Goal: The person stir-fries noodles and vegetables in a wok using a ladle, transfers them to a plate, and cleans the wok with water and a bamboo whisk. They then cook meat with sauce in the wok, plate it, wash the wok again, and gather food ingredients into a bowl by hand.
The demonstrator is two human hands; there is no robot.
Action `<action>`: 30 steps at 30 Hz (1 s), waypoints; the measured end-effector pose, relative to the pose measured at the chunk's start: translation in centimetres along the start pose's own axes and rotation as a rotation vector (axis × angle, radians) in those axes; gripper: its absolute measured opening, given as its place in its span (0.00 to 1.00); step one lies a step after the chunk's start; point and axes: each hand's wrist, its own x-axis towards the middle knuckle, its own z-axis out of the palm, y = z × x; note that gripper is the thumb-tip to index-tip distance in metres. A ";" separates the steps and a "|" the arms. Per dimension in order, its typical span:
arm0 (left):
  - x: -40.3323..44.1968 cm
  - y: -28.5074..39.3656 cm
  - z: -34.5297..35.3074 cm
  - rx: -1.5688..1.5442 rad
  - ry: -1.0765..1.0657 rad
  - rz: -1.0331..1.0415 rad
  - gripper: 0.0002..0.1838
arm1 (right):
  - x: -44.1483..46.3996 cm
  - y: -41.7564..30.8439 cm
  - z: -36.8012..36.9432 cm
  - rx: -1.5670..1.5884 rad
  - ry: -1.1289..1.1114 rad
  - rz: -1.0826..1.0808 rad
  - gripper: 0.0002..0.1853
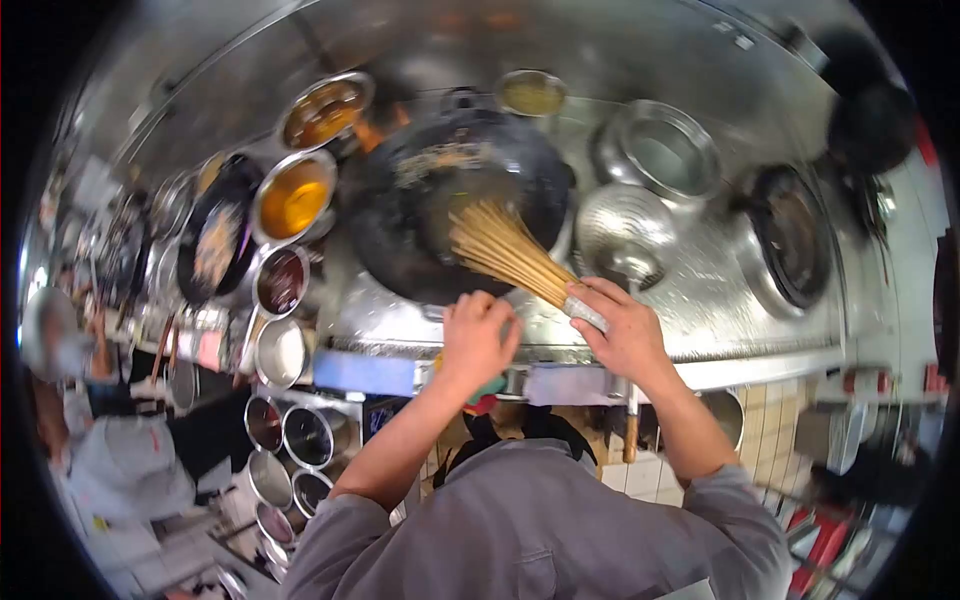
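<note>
Here, gripping a bundled stick brush (508, 252) by its pale-wrapped end (585, 312), right hand (622, 325) fingers clamped round it; angling its tips left and far, inside the black wok (395, 262). Holding the left hand (480, 335) half-curled at the wok's near rim; unable to tell whether clamped there. With a perforated strainer (618, 222) just right of the wok, an orange-filled bowl (318, 160) left.

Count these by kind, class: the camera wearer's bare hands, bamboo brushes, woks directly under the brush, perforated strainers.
Left hand and right hand: 2
Bamboo brush: 1
Black wok under it: 1
Perforated strainer: 1
Total: 5
</note>
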 end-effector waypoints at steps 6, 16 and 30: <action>-2.8 -7.6 0.2 0.073 0.013 0.050 0.07 | 19.6 -0.6 12.0 -0.217 -0.221 -0.113 0.17; -2.5 -9.6 -0.9 -0.108 0.017 -0.001 0.10 | 19.5 -5.5 19.2 0.081 -0.001 0.051 0.19; -2.8 -9.6 0.2 -0.077 0.020 0.012 0.12 | 24.4 -6.6 19.0 0.076 0.099 0.299 0.22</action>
